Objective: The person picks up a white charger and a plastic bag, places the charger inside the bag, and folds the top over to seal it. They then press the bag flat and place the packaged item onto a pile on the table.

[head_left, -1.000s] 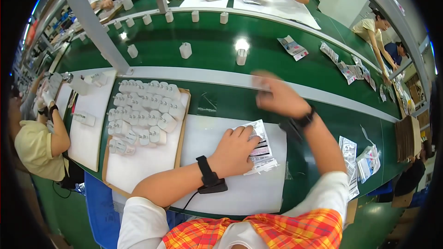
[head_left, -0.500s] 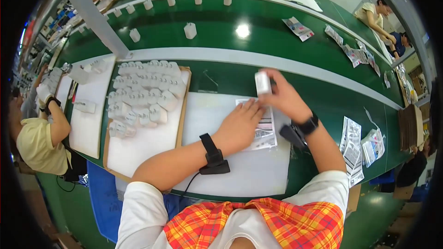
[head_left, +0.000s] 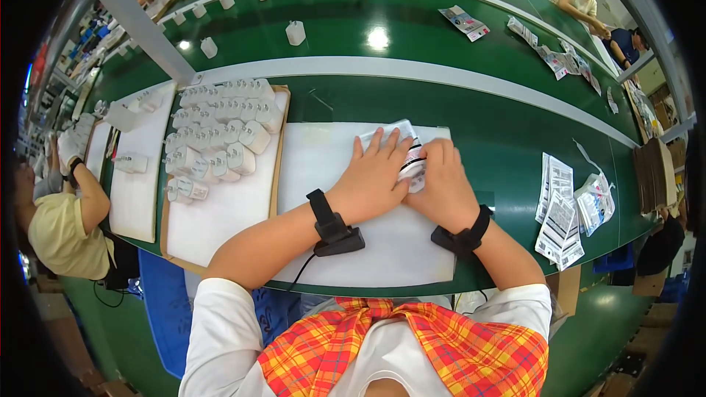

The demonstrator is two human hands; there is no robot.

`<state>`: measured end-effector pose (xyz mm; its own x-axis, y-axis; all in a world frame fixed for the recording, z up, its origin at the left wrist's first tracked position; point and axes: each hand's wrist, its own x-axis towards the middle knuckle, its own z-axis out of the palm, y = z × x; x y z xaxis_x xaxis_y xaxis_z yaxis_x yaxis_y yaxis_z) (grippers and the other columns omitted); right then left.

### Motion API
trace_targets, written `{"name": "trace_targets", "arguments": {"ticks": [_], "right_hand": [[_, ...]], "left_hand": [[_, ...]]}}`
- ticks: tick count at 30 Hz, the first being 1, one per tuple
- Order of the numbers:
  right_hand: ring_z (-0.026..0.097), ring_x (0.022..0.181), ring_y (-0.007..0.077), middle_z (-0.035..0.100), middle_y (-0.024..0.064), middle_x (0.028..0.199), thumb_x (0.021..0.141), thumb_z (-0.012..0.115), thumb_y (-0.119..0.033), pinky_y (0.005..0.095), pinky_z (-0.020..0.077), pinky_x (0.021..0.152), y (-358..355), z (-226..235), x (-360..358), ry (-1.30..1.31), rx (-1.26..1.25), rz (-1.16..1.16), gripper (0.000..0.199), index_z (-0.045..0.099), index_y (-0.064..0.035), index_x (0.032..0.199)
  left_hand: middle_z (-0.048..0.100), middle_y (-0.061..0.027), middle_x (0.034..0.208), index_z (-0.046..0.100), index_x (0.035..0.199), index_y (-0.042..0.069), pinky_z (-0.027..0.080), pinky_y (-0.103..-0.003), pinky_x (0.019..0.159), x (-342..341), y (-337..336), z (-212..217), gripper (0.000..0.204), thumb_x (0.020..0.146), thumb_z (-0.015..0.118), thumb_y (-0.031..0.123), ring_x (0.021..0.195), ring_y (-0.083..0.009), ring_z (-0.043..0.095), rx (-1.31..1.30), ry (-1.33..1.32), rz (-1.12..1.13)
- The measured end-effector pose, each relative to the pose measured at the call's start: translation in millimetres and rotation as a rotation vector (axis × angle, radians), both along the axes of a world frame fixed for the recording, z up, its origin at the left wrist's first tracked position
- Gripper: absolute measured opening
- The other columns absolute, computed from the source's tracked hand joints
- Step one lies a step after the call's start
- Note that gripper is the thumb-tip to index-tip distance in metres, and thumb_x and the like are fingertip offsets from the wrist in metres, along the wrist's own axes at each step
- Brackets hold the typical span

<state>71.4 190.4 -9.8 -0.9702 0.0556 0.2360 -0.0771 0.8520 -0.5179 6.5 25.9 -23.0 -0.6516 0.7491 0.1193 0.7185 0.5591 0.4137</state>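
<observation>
Both hands have come down together: my left hand (head_left: 373,180) is lying spread flat, my right hand (head_left: 442,185) is pressing the packet (head_left: 412,165) steady between them on the table (head_left: 507,140).

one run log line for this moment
left hand: flat on plastic bag | right hand: on bag beside it | bag: on white mat | tray: white adapters, left of mat

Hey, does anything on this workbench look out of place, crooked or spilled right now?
Nothing stands out. Both hands, left hand and right hand, press a clear packet flat on the white mat. The white plug adapters sit in rough rows on their tray, and the printed leaflets lie stacked at the right.
</observation>
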Motion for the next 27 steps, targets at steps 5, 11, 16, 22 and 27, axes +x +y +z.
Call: {"name": "trace_targets", "arguments": {"ticks": [5, 11, 16, 22, 27], "right_hand": [[0.061, 0.094, 0.0297, 0.056, 0.0148, 0.106, 0.081, 0.069, -0.006, 0.0375, 0.0494, 0.075, 19, 4, -17, -0.198, -0.123, 0.154, 0.031, 0.047, -0.0043, 0.104], [0.063, 0.080, 0.0181, 0.061, 0.0076, 0.100, 0.094, 0.061, -0.013, 0.0301, 0.0516, 0.071, 19, 30, -17, -0.234, -1.498, 0.094, 0.016, 0.049, -0.0048, 0.102], [0.063, 0.078, 0.0118, 0.064, 0.0042, 0.096, 0.099, 0.057, -0.020, 0.0265, 0.0517, 0.072, 8, 37, -13, -0.256, -1.398, 0.042, 0.020, 0.058, -0.0027, 0.109], [0.062, 0.081, 0.0083, 0.065, 0.0048, 0.098, 0.101, 0.053, -0.017, 0.0247, 0.0501, 0.076, 14, 1, -23, -0.402, -1.129, -0.054, 0.025, 0.063, -0.0001, 0.117], [0.062, 0.081, 0.0099, 0.066, 0.0033, 0.096, 0.100, 0.052, -0.011, 0.0253, 0.0496, 0.076, 17, -3, -28, -0.122, -1.330, -0.066, 0.022, 0.065, 0.0007, 0.112]], "left_hand": [[0.043, -0.0248, 0.147, 0.040, 0.143, 0.000, 0.034, -0.044, 0.112, -19, -4, -5, 0.063, 0.090, 0.065, 0.023, 0.137, -0.0379, 0.041, -0.017, 0.216, -0.079], [0.064, -0.0154, 0.119, 0.049, 0.134, -0.002, 0.046, -0.031, 0.097, -29, -12, 26, 0.053, 0.090, 0.070, 0.019, 0.111, -0.0200, 0.060, 0.675, -0.668, -0.051], [0.069, -0.0083, 0.110, 0.059, 0.124, -0.003, 0.048, -0.028, 0.093, -41, -17, 7, 0.032, 0.095, 0.062, 0.010, 0.104, -0.0133, 0.062, 0.775, -0.899, 0.137], [0.070, -0.0079, 0.098, 0.067, 0.108, -0.003, 0.049, -0.028, 0.079, -37, -3, 0, 0.027, 0.095, 0.065, 0.021, 0.091, -0.0124, 0.064, 0.826, -0.936, 0.303], [0.068, -0.0067, 0.084, 0.070, 0.100, 0.000, 0.049, -0.031, 0.073, -52, -6, -5, 0.021, 0.095, 0.065, 0.019, 0.081, -0.0167, 0.064, 0.942, -0.712, 0.141]]}}
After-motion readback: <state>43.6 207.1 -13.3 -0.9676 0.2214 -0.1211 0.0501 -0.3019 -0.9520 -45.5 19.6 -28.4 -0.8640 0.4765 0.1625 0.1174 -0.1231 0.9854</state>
